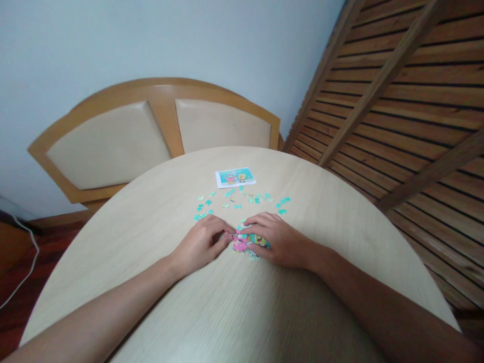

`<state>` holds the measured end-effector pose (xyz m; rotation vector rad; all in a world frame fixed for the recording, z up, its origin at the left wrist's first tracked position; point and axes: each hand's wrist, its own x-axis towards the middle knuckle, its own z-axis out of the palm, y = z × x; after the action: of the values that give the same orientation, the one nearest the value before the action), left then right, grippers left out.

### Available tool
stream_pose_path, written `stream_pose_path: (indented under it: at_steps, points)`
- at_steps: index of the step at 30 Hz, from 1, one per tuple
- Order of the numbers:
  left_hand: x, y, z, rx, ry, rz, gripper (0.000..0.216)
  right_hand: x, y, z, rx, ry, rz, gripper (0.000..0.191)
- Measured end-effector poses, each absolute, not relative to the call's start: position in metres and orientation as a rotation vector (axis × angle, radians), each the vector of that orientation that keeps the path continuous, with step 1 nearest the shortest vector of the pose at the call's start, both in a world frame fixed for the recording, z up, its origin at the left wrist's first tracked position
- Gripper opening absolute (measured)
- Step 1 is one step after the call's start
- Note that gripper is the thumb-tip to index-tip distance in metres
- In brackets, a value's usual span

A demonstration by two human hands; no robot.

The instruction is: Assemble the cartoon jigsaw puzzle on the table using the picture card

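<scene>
A partly joined jigsaw puzzle (240, 246) lies flat on the table in front of me, with a pink starfish figure and a yellow sponge figure on it. At its left edge, my left hand (204, 239) has thumb and index finger pinched together on a small puzzle piece (233, 236), mostly covered by the fingertips. My right hand (278, 239) rests over the right side of the puzzle, fingers stretched out and apart, hiding part of the picture. Loose green puzzle pieces (257, 199) are scattered just beyond both hands.
Behind the loose pieces lies a picture card (236, 177) showing the same two figures. The round wooden table (159, 312) reaches to a cushioned chair back (162, 96) by the wall. Wooden slats (378, 116) stand at the right; a white cable (32, 252) hangs at the left.
</scene>
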<state>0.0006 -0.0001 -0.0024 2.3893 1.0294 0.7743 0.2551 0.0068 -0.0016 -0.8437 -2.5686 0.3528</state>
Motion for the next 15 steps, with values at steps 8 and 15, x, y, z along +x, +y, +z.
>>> stream_pose_path:
  at_steps: [8,15]
  points:
    - [-0.0037,0.002,-0.0032,2.404,0.952,0.789,0.016,0.2549,0.006,-0.0017,-0.855,-2.57,0.369,0.032]
    - [-0.0021,0.0023,-0.0018,2.448,0.893,0.783,0.018,0.2544,0.0066,-0.0012,-0.851,-2.573,0.356,0.032]
